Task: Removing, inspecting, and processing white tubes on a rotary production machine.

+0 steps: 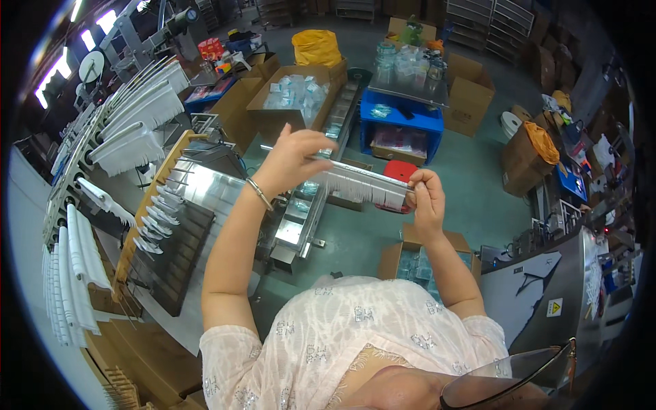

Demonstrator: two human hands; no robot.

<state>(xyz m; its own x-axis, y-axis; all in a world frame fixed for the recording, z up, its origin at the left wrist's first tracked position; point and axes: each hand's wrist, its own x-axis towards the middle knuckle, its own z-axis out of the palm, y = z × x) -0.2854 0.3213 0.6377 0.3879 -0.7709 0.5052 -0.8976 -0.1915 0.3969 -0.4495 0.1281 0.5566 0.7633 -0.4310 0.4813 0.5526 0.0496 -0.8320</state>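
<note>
Right hand [428,205]: is pinching the metal rod [369,173] near its right end.
Left hand [295,158]: is curving over its left part; cannot tell whether gripping.
Metal rod: is slanting between both hands, white strips [362,187] hanging beneath.
Cardboard box [281,120]: is standing beyond, holding clear packets [297,94].

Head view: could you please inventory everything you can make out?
Rod: one, silver, centre
Strips: many, white, along rod
Hanging pieces: many, white, left
Wooden frame: one, tan, left
Yellow bag: one, yellow, top centre
Cartons: several, brown, around floor
Packets: many, clear, in cartons
Conveyor: one, grey, centre
Blue unit: one, blue, upper centre
Red object: one, red, behind rod
Orange bag: one, orange, right
Left hand: one, bare, at rod
Right hand: one, bare, gripping rod's end
</note>
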